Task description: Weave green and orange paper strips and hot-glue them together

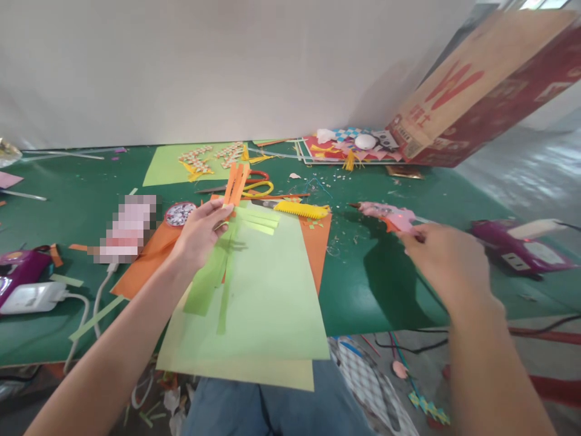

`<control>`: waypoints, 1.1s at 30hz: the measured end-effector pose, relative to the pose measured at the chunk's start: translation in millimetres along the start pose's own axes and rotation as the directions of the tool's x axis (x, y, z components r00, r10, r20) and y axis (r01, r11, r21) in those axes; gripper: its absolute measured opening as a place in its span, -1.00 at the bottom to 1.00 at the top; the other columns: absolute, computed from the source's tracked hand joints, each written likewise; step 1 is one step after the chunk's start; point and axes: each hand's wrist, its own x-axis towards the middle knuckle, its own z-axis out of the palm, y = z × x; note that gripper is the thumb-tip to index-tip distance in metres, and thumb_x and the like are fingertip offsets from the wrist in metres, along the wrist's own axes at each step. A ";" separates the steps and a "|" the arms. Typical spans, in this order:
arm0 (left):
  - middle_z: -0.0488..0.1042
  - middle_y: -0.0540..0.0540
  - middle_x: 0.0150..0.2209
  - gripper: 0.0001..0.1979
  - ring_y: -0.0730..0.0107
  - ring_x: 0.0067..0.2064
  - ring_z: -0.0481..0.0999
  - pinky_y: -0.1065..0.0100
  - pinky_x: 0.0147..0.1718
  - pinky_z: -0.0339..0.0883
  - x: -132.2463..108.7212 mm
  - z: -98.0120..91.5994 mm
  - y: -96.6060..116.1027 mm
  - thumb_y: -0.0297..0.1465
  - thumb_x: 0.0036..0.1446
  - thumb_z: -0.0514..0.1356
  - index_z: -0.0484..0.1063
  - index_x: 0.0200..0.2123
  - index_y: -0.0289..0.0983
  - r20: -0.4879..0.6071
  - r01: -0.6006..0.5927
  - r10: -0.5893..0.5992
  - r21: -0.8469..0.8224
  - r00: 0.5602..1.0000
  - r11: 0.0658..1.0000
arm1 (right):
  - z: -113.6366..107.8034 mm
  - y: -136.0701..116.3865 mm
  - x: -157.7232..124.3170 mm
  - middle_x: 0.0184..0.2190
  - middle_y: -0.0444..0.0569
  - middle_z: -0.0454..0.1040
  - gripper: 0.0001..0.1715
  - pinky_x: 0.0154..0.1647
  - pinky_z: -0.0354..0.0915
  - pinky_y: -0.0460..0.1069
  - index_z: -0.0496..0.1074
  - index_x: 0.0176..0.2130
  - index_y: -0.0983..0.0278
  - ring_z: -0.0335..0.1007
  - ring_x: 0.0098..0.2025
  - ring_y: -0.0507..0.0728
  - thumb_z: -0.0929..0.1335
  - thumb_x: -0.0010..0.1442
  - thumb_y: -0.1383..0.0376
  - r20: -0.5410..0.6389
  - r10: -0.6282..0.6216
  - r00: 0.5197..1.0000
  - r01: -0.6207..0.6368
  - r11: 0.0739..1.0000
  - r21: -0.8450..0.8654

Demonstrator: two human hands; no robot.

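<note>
My left hand [206,227] pinches a bundle of paper strips above the table; orange strips [236,183] point up and light green strips [256,219] reach to the right. Below it lie light green paper sheets [272,290] that overhang the table's front edge, with an orange sheet [316,248] partly under them. On the right, my right hand [445,260] is closed on a pink hot glue gun [388,216], whose nozzle points left. Behind the sheets lie scissors [258,189] with red and yellow handles and a yellow-handled utility knife [302,209].
A paper bag [481,91] leans at the back right beside a pile of paper crafts [351,145]. Purple power strips [521,245] with plugs and cords sit at both sides. A blurred-out phone-like object [129,227] and a round patterned disc [180,214] lie left.
</note>
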 end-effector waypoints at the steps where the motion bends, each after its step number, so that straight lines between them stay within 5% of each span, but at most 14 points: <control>1: 0.44 0.05 -0.48 -0.75 0.59 -0.47 0.38 0.54 -0.53 0.21 0.0 -0.4 0.4 -0.38 -0.26 0.43 0.45 -0.47 -0.25 -0.002 -0.002 0.002 -0.002 1.000 1.000 | -0.6 -3.8 8.5 -0.46 0.15 0.52 -0.75 -0.50 0.04 0.02 0.51 -0.41 0.29 0.26 -0.53 0.19 0.26 0.10 0.28 0.012 -0.012 1.000 0.012 1.000 -0.020; 5: 0.44 0.05 -0.49 -0.77 0.61 -0.49 0.37 0.55 -0.55 0.20 0.5 -2.0 2.0 -0.40 -0.25 0.43 0.46 -0.47 -0.26 -0.038 0.002 -0.003 -0.040 0.999 0.999 | -2.3 -16.0 26.6 -0.38 0.27 0.51 -0.67 -0.49 0.03 0.01 0.55 -0.29 0.44 0.26 -0.48 0.18 0.26 0.17 0.29 0.100 -0.054 0.994 0.061 0.996 -0.061; 9: 0.43 0.06 -0.50 -0.80 0.66 -0.50 0.35 0.59 -0.55 0.20 0.3 -1.0 2.3 -0.44 -0.22 0.41 0.47 -0.48 -0.27 -0.062 0.016 -0.021 -0.084 0.998 0.996 | -7.4 -27.2 19.2 -0.31 0.30 0.49 -0.64 -0.40 0.13 0.04 0.54 -0.22 0.48 0.33 -0.32 0.27 0.27 0.21 0.26 -0.141 -0.223 0.964 0.209 0.972 -0.112; 14: 0.46 0.06 -0.51 -0.83 0.64 -0.49 0.38 0.59 -0.56 0.19 1.3 1.2 3.0 -0.54 -0.21 0.35 0.48 -0.47 -0.26 -0.126 -0.011 -0.007 -0.141 0.992 0.990 | -5.1 -70.6 12.7 -0.24 0.18 0.51 -0.64 -0.13 0.24 0.13 0.52 -0.18 0.37 0.31 -0.15 0.28 0.23 0.25 0.22 -0.239 -0.614 0.752 0.630 0.776 -0.010; 17: 0.49 0.05 -0.49 -0.81 0.65 -0.49 0.39 0.61 -0.57 0.23 2.9 0.6 4.2 -0.59 -0.20 0.32 0.48 -0.45 -0.26 -0.172 -0.039 0.005 -0.192 0.985 0.981 | 9.0 -102.3 18.3 -0.21 0.20 0.50 -0.65 -0.11 0.26 0.14 0.50 -0.14 0.38 0.28 -0.08 0.31 0.26 0.23 0.22 -0.197 -0.736 0.647 0.753 0.658 0.013; 19: 0.50 0.05 -0.49 -0.80 0.64 -0.48 0.41 0.63 -0.57 0.25 3.9 -0.1 4.3 -0.61 -0.21 0.31 0.48 -0.45 -0.26 -0.185 -0.044 0.003 -0.219 0.983 0.975 | 18.6 -115.3 24.4 -0.23 0.19 0.50 -0.66 -0.11 0.27 0.15 0.49 -0.12 0.37 0.27 -0.08 0.32 0.28 0.21 0.24 -0.158 -0.765 0.624 0.777 0.628 0.029; 25: 0.49 0.04 -0.50 -0.80 0.64 -0.48 0.44 0.65 -0.57 0.26 4.8 1.3 2.8 -0.61 -0.21 0.32 0.46 -0.44 -0.29 -0.179 -0.082 0.038 -0.245 0.983 0.966 | 17.3 -106.6 41.6 -0.29 0.09 0.50 -0.74 -0.07 0.29 0.14 0.52 -0.17 0.31 0.35 -0.13 0.26 0.35 0.11 0.32 -0.173 -0.746 0.643 0.751 0.571 0.332; 29: 0.48 0.06 -0.50 -0.77 0.64 -0.48 0.44 0.65 -0.57 0.25 4.9 3.1 4.9 -0.64 -0.19 0.30 0.47 -0.40 -0.28 -0.227 -0.151 0.087 -0.283 0.970 0.947 | 3.4 -91.3 46.5 -0.27 0.00 0.53 -0.77 -0.19 0.32 0.08 0.52 -0.25 0.21 0.42 -0.24 0.18 0.38 0.08 0.17 -0.222 -0.589 0.777 0.576 0.525 0.626; 33: 0.48 0.06 -0.50 -0.78 0.64 -0.47 0.44 0.65 -0.58 0.24 4.9 3.1 6.2 -0.64 -0.18 0.30 0.45 -0.43 -0.27 -0.230 -0.182 0.115 -0.295 0.966 0.938 | 0.4 -91.6 43.8 -0.32 -0.01 0.55 -0.71 -0.28 0.33 0.06 0.51 -0.23 0.22 0.44 -0.31 0.16 0.36 0.10 0.11 -0.151 -0.444 0.883 0.369 0.459 0.808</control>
